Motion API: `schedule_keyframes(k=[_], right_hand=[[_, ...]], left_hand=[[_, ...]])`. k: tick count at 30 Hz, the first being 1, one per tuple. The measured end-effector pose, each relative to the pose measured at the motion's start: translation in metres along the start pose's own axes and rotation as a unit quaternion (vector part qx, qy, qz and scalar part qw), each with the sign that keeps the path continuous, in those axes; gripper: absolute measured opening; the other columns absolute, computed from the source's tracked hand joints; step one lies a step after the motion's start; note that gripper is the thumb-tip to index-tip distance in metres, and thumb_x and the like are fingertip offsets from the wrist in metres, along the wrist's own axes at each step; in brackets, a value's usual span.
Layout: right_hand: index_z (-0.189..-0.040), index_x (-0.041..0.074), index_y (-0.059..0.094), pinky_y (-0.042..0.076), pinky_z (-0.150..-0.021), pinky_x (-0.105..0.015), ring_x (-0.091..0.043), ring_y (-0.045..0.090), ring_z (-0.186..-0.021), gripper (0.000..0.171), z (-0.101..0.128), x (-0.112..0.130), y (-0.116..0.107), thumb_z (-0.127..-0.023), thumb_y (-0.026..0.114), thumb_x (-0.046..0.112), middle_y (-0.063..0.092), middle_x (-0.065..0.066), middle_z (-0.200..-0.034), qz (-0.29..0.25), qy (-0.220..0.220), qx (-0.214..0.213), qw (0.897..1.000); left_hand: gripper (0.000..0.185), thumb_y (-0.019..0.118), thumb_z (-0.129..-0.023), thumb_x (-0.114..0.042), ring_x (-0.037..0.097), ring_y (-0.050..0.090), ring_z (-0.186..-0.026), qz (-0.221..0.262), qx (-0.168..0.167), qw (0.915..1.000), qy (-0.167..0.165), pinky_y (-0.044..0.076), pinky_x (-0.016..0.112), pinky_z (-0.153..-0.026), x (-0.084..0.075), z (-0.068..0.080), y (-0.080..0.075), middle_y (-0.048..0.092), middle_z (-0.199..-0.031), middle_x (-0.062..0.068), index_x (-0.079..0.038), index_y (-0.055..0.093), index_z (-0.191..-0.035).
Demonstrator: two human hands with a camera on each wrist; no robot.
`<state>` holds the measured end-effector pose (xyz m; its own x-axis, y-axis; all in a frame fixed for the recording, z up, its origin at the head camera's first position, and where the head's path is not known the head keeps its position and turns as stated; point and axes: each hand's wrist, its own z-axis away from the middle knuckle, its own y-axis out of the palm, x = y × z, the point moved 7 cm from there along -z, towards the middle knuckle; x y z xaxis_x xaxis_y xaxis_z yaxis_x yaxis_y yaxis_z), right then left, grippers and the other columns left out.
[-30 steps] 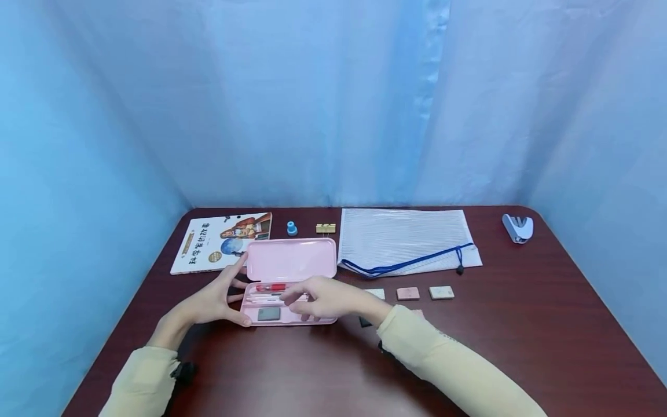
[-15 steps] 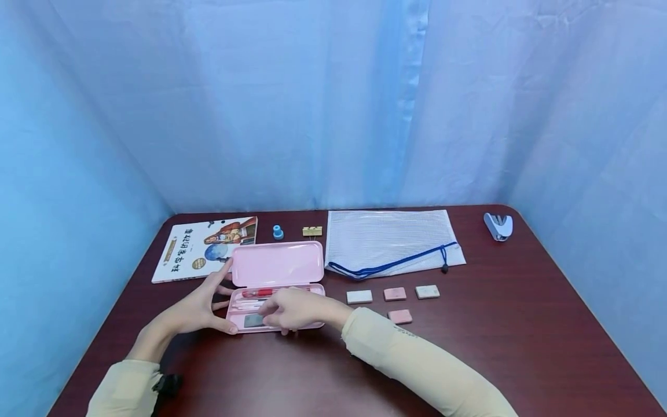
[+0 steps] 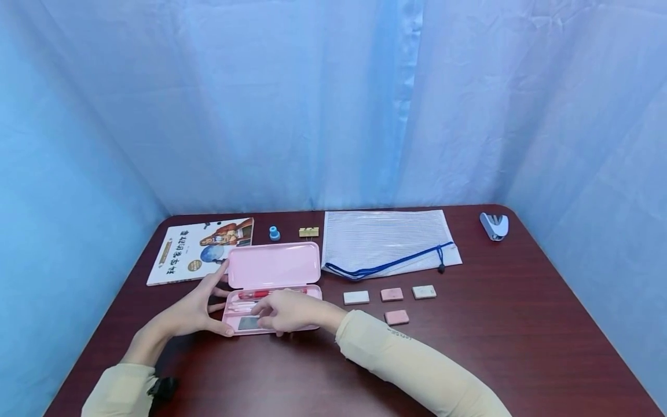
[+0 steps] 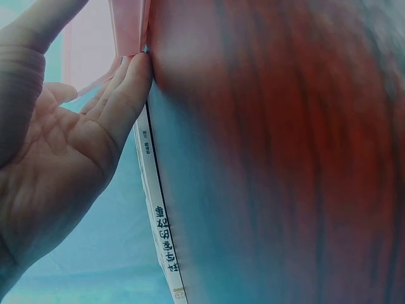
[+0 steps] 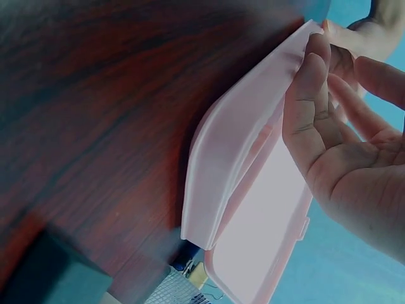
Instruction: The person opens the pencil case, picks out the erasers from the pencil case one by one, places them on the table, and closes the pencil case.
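Note:
A pink pencil case lies with its lid raised, holding a red pen, several pale pens and a grey-green eraser. My left hand spans the left end, its thumb at the front corner and extended fingers beside the lid. In the left wrist view its fingertips meet the pink plastic. My right hand hovers in over the tray, fingers loosely bent, index and thumb right at the eraser's edge. Nothing shows between them. Part of the tray is hidden beneath this hand.
Right of the case lie white erasers and pink erasers; a dark block shows in the right wrist view. Behind are a book, blue bottle-shaped item, yellow clip, mesh pouch and stapler.
My right hand has moved left over the tray to the grey-green eraser's edge. The left hand keeps its place at the case. The head view has shifted slightly, carrying the whole scene left.

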<state>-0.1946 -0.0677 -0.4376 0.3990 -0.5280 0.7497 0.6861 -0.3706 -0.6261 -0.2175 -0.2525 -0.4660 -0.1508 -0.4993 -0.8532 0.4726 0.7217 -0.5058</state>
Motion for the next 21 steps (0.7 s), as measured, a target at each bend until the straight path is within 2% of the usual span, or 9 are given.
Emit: schedule_keyframes(k=[9, 21], right_hand=[[-0.131, 0.006, 0.067, 0.050, -0.055, -0.018, -0.015, 0.064, -0.055, 0.031, -0.0019, 0.0050, -0.0013, -0.102, 0.062, 0.016, 0.064, -0.001, -0.065, 0.034, 0.009, -0.010, 0.999], [-0.132, 0.007, 0.068, 0.050, -0.054, -0.017, -0.016, 0.065, -0.056, 0.032, -0.0064, 0.0041, 0.0016, -0.102, 0.063, 0.017, 0.063, 0.000, -0.064, 0.040, 0.023, -0.007, 0.999]], left_hand=[[0.132, 0.094, -0.072, -0.020, 0.041, 0.043, -0.129, 0.004, -0.001, 1.0000, 0.001, 0.053, 0.040, -0.099, 0.0002, -0.0004, -0.0010, 0.022, -0.150, 0.020, -0.024, 0.000, -0.164], [0.131, 0.094, -0.072, -0.020, 0.040, 0.044, -0.128, 0.008, 0.000, 1.0000, 0.005, 0.054, 0.039, -0.098, 0.0005, -0.0005, -0.0007, 0.023, -0.150, 0.020, -0.024, 0.000, -0.164]])
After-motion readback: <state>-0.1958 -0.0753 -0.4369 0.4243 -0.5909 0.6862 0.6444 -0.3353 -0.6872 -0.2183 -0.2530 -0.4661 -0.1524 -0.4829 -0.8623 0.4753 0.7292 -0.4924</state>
